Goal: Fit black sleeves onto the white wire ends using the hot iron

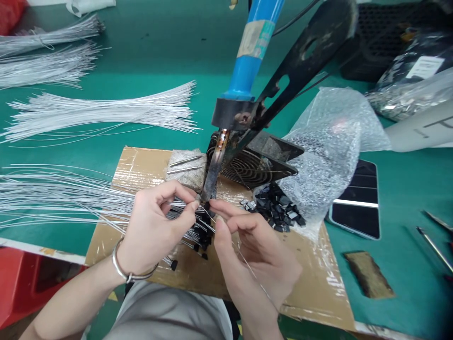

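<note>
Under the tip of a blue-handled soldering iron [214, 177], my two hands meet over a piece of cardboard. My left hand [155, 226] is closed in a pinch on a thin wire. A small black piece [207, 206] sits between my fingertips, close to the iron's tip; whether they touch I cannot tell. My right hand [251, 250] is closed on a thin strand of solder wire [253, 273], which trails across the palm towards the wrist. Beneath the hands lie silvery wires [88, 193] with black pieces [201, 231] at their ends.
A metal bracket [300, 61] holds the iron above a black fan [247, 165]. Loose black parts [278, 208] spill from a plastic bag [325, 137]. Wire bundles [106, 111] lie at the left. A phone [357, 198] and a brown pad [368, 274] lie at the right.
</note>
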Demonstrator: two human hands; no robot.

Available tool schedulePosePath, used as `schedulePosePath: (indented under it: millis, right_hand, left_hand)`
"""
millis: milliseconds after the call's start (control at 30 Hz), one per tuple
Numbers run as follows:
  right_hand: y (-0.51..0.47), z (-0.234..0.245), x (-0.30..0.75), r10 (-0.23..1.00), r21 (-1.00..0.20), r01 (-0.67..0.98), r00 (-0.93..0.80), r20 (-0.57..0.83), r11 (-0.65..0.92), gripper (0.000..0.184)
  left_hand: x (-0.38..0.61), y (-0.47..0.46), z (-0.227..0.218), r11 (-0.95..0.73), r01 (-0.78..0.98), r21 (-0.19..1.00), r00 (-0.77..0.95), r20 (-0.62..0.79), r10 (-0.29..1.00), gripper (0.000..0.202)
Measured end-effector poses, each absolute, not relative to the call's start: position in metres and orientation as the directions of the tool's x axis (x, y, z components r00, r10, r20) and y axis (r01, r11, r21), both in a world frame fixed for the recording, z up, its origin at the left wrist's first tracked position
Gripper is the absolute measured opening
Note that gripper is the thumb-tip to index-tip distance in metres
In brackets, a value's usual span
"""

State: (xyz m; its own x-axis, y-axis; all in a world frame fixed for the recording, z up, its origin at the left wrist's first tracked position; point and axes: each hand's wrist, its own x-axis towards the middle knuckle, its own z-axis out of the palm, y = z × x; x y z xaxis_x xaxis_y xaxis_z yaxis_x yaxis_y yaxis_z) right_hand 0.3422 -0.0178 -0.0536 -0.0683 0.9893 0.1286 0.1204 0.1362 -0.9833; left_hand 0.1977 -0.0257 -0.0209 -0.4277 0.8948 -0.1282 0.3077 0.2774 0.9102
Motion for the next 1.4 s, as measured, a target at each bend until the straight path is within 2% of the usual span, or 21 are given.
schedulePosePath:
  millis: [1400]
  right_hand:
    - [-0.0183, -0.0578, 0.3411, 0.972, -0.964, 0.138, -0.077, 0.22, 0.229, 0.017]
  left_hand:
    - [0.1985, -0.0267, -0.0227, 0.28, 0.333, 0.9, -0.443, -0.112, 0.89, 0.009]
